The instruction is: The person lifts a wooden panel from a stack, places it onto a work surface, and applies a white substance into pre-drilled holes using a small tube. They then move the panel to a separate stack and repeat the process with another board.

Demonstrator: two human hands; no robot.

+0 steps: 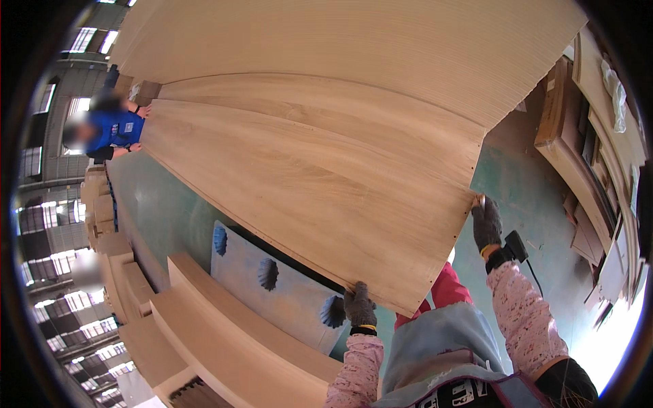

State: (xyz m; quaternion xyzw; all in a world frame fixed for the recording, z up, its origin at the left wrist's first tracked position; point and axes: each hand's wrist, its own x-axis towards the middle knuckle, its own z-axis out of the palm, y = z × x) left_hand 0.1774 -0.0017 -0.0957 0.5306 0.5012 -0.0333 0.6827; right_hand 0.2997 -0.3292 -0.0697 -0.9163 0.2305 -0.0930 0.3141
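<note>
Left hand (pixel 360 306) gripped board (pixel 306 183) by left edge; right hand (pixel 487 223) gripped its near end. Board stretched away toward upper left. Brown planks (pixel 204 333) crowded left foreground; pale-blue slab (pixel 296 299) with 3 ridged shapes (pixel 268 274) sat along board's left. Cardboard (pixel 554 109) stood at right. Beyond board: ridged sheet (pixel 340 41). Farthest: co-worker (pixel 115 129), 2 hands at board's end.

Left hand (pixel 360 307), in a dark grey knitted glove with a yellow cuff, grips close to the body, its forearm (pixel 356 370), sleeved in patterned pink, running nearly straight ahead. And there's the right hand (pixel 486 223), gloved likewise, gripping farther forward, elbow out wide, the pink-sleeved right forearm (pixel 520 302) slanting inward.
</note>
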